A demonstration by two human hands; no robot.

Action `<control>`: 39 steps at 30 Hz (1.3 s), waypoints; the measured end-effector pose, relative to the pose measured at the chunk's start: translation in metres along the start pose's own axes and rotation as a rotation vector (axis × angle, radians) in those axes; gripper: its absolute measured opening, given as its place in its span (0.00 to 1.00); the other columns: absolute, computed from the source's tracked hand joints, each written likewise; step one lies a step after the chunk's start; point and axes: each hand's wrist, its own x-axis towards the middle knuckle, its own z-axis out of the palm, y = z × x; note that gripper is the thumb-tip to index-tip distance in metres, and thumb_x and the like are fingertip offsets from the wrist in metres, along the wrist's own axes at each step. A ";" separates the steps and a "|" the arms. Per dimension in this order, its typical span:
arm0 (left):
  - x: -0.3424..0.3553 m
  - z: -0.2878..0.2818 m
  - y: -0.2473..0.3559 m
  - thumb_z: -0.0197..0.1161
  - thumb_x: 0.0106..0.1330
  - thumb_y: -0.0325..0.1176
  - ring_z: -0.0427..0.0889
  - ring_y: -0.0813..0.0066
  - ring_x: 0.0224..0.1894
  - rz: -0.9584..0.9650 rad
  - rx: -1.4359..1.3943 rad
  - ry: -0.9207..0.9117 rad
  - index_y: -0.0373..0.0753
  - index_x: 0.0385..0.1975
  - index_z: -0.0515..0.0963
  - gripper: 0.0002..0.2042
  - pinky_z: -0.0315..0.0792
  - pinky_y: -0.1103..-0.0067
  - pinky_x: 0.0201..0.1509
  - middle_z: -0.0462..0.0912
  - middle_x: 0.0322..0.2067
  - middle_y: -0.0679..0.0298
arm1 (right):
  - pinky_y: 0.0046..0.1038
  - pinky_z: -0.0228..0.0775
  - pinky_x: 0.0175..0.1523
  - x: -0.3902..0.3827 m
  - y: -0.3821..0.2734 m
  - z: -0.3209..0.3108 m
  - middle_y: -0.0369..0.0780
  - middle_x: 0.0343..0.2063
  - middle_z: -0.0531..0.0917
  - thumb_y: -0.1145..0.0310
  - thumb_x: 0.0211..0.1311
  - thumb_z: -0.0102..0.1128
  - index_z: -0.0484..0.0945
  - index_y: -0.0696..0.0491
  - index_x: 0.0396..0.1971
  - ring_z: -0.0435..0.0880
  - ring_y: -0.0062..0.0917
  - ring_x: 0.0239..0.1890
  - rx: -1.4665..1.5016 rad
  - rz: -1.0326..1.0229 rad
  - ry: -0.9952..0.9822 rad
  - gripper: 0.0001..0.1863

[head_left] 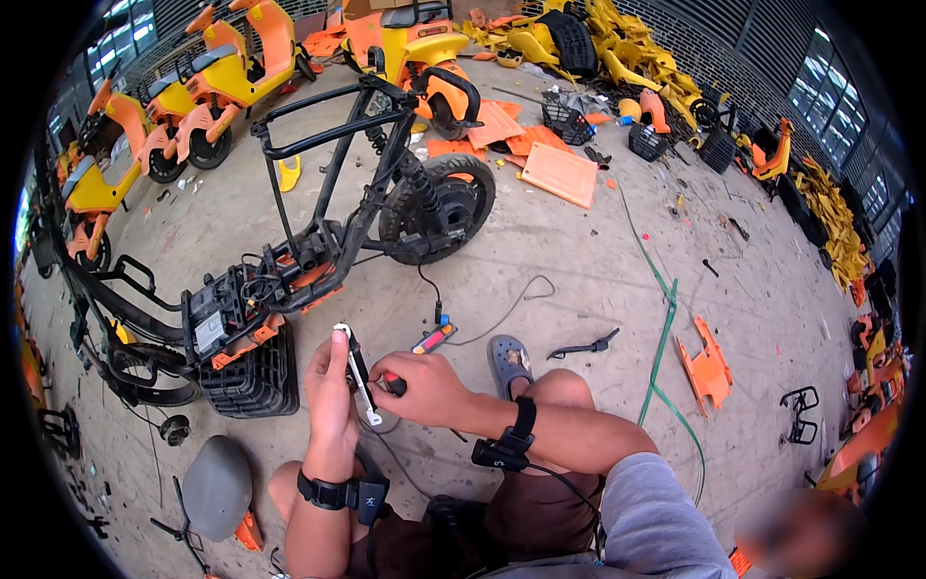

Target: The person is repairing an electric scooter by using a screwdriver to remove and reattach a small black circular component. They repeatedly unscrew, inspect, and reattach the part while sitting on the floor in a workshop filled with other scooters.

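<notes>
My left hand (pixel 331 391) is closed round a narrow flat part (pixel 359 372) with a white edge and a dark side, held upright above the floor. Close on its right, my right hand (pixel 429 388) grips a black-and-red tool handle (pixel 394 384); the tool's working end is hidden. Just beyond my hands, a small red, yellow and blue device (pixel 434 337) lies on the concrete near a black cable. Ahead on the left stands a stripped black scooter frame (pixel 333 207), with its rear wheel (pixel 439 210) on and wiring exposed.
A black basket (pixel 253 376) is at the frame's front. A grey seat (pixel 218 487) lies at lower left. Orange panels (pixel 559 175), a green strap (pixel 660 362) and a black bracket (pixel 585 344) are on the floor. Yellow-orange scooters (pixel 231 72) and heaped yellow panels (pixel 627 58) line the back.
</notes>
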 end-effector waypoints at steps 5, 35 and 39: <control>-0.004 0.005 0.003 0.61 0.67 0.53 0.70 0.87 0.31 0.010 0.032 0.019 0.46 0.38 0.78 0.16 0.63 0.82 0.35 0.79 0.31 0.74 | 0.29 0.73 0.31 0.003 -0.003 -0.002 0.39 0.26 0.83 0.68 0.48 0.67 0.79 0.54 0.29 0.83 0.30 0.27 0.005 0.038 0.015 0.09; -0.002 -0.032 0.034 0.59 0.66 0.56 0.72 0.84 0.28 -0.008 -0.218 0.076 0.41 0.36 0.79 0.21 0.66 0.83 0.33 0.79 0.30 0.68 | 0.27 0.71 0.19 -0.119 0.213 0.125 0.40 0.16 0.79 0.66 0.51 0.65 0.79 0.62 0.26 0.79 0.25 0.13 0.211 1.091 0.096 0.12; -0.006 -0.041 0.041 0.59 0.67 0.55 0.72 0.81 0.26 0.004 -0.280 0.083 0.39 0.34 0.78 0.21 0.69 0.81 0.32 0.79 0.29 0.66 | 0.30 0.73 0.21 -0.190 0.244 0.139 0.40 0.15 0.80 0.68 0.49 0.65 0.78 0.62 0.24 0.79 0.26 0.13 0.042 1.350 0.138 0.11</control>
